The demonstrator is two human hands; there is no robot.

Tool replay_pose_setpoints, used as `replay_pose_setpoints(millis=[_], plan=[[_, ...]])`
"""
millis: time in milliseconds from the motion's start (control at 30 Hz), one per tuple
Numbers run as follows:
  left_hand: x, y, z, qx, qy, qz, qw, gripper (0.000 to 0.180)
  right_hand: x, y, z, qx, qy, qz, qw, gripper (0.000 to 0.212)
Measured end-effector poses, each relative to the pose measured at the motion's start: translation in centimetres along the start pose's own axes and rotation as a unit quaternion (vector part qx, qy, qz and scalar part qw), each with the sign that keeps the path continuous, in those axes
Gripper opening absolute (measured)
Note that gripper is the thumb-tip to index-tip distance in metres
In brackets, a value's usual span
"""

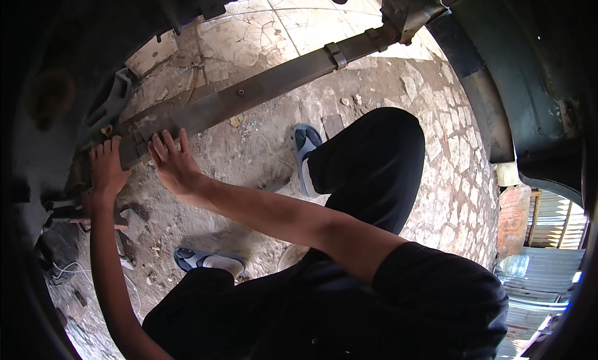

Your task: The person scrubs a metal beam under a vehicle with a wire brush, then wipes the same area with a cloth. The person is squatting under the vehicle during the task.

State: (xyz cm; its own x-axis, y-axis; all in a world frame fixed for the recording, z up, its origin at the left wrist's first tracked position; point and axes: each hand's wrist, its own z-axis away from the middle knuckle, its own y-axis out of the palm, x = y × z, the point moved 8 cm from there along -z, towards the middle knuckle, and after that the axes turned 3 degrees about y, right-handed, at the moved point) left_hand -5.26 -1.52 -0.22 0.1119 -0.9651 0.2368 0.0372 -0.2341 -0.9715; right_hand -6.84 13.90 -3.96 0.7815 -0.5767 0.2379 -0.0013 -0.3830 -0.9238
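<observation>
A long, rusty steel leaf spring (pixel 249 89) crosses the view from the lower left to the upper right. A metal clip (pixel 336 56) wraps round it toward the far end. At its near left end my left hand (pixel 109 170) rests with fingers stretched forward and the thumb out to the side. Just right of it, my right hand (pixel 176 167) lies against the spring's lower edge, fingers spread. Neither hand is wrapped round anything. What the left fingertips touch is hard to make out in the shadow.
Dark bodywork (pixel 523 67) curves over the top and right. My sandaled feet (pixel 305 148) stand on dusty, stony ground (pixel 445 167). A pale cable (pixel 78 271) lies at lower left. Corrugated sheets (pixel 542 269) and a clear plastic container (pixel 514 265) appear at right.
</observation>
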Motion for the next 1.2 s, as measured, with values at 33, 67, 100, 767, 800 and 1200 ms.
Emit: replay_pose_setpoints(millis=[33,67,100,767,800,1200], plan=[[0.2,-0.1,0.0,-0.001,-0.003,-0.001,1.000,0.084,0.2,-0.3,0.1,0.000,-0.012,0.002,1.000,0.063],[0.4,-0.3,0.0,-0.001,-0.007,-0.001,1.000,0.084,0.2,-0.5,0.4,-0.001,-0.024,0.004,1.000,0.063],[0.2,-0.3,-0.1,-0.003,-0.009,0.001,1.000,0.084,0.0,-0.7,0.6,0.000,-0.035,0.010,0.999,0.063],[-0.5,-0.8,-0.3,-0.026,0.004,-0.001,1.000,0.081,-0.9,-0.6,-0.8,-0.015,-0.016,-0.015,1.000,0.055],[0.0,-0.9,-0.3,-0.023,-0.001,-0.008,1.000,0.081,-0.5,-1.2,-1.0,-0.020,-0.019,-0.006,1.000,0.056],[-0.7,-1.4,0.3,-0.036,-0.011,-0.037,0.999,0.081,-1.0,-0.7,-0.6,0.041,-0.007,-0.064,0.997,0.062]])
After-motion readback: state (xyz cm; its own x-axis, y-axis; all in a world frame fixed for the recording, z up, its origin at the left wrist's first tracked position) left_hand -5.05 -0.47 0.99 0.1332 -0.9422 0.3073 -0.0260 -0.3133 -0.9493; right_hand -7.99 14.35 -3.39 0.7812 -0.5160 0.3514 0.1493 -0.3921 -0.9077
